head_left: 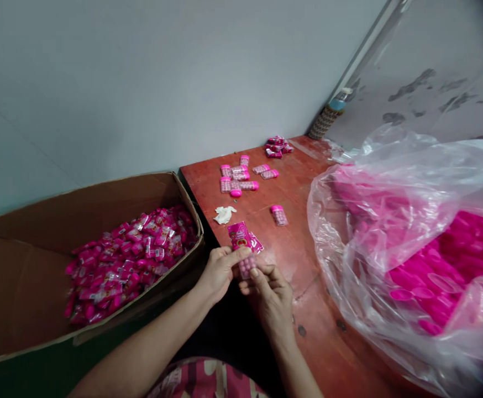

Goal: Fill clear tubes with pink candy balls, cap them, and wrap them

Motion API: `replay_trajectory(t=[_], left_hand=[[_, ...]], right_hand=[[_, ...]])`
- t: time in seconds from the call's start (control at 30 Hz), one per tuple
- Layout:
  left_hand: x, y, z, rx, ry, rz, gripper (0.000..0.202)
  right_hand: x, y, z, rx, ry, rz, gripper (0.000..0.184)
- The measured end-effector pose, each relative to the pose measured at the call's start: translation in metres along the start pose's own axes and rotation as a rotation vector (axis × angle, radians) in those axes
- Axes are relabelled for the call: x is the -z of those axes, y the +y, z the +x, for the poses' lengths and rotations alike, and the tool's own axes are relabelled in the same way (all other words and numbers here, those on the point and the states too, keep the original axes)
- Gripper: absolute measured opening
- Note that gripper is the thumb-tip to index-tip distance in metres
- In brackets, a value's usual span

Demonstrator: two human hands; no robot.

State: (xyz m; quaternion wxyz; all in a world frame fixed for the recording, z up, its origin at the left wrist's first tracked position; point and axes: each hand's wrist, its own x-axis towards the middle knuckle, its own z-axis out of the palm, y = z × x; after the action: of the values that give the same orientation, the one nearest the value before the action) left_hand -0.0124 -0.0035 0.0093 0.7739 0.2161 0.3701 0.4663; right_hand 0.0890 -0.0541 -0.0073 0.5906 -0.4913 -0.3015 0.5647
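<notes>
My left hand (220, 271) and my right hand (269, 293) meet over the near edge of the red-brown table (308, 232). Together they pinch a small pink candy container (247, 266) that sits partly inside a pink printed sachet (241, 237). The left thumb and fingers grip the sachet's side. The right fingertips press on the container's lower end. The container's clear body shows pink balls inside.
A cardboard box (26, 265) at left holds several pink packed sachets (129, 260). A big clear plastic bag (411, 243) of pink caps lies at right. Loose filled containers (241, 177), one single container (279, 215), a crumpled white scrap (224, 214) and empty sachets (278, 147) lie on the table.
</notes>
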Motion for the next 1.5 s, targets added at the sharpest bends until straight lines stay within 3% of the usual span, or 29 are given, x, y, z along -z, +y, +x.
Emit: replay_trajectory(t=[0.2, 0.4, 0.57, 0.73, 0.83, 0.97, 1.07, 1.17, 1.23, 1.33, 1.5], left_hand=[[0.007, 0.002, -0.005, 0.036, -0.054, 0.059, 0.021], [-0.002, 0.004, -0.008, -0.043, -0.065, -0.108, 0.02], [-0.005, -0.005, -0.01, -0.024, -0.051, -0.065, 0.022], [-0.005, -0.013, -0.012, -0.042, -0.047, -0.096, 0.022], [0.003, 0.001, -0.013, -0.051, -0.049, -0.086, 0.023], [0.021, 0.029, -0.007, -0.307, 0.108, -0.075, 0.04], [0.031, 0.03, 0.008, -0.463, 0.148, 0.299, 0.048], [0.033, 0.01, 0.029, -0.609, 0.055, 0.931, 0.041], [0.032, -0.005, 0.041, -0.686, 0.012, 1.236, 0.034], [0.032, -0.018, 0.052, -0.755, 0.049, 1.433, 0.025], [0.033, -0.023, 0.055, -0.809, 0.109, 1.483, 0.023]], right_hand=[[0.0, 0.002, 0.0, -0.025, 0.013, 0.057, 0.017], [-0.006, -0.004, -0.006, 0.029, 0.07, 0.011, 0.018], [-0.006, -0.002, -0.001, 0.085, 0.126, 0.006, 0.018], [-0.009, 0.003, 0.017, -0.021, 0.033, 0.124, 0.02], [-0.013, -0.006, 0.023, -0.054, -0.043, 0.12, 0.021], [-0.002, -0.026, 0.026, 0.029, 0.035, 0.027, 0.023], [0.017, -0.033, 0.029, 0.074, 0.122, -0.061, 0.02], [0.029, -0.029, 0.032, 0.049, 0.096, -0.151, 0.02], [0.032, -0.024, 0.032, 0.033, 0.064, -0.189, 0.02], [0.034, -0.019, 0.032, 0.027, 0.046, -0.227, 0.02], [0.037, -0.014, 0.041, 0.033, 0.046, -0.277, 0.021]])
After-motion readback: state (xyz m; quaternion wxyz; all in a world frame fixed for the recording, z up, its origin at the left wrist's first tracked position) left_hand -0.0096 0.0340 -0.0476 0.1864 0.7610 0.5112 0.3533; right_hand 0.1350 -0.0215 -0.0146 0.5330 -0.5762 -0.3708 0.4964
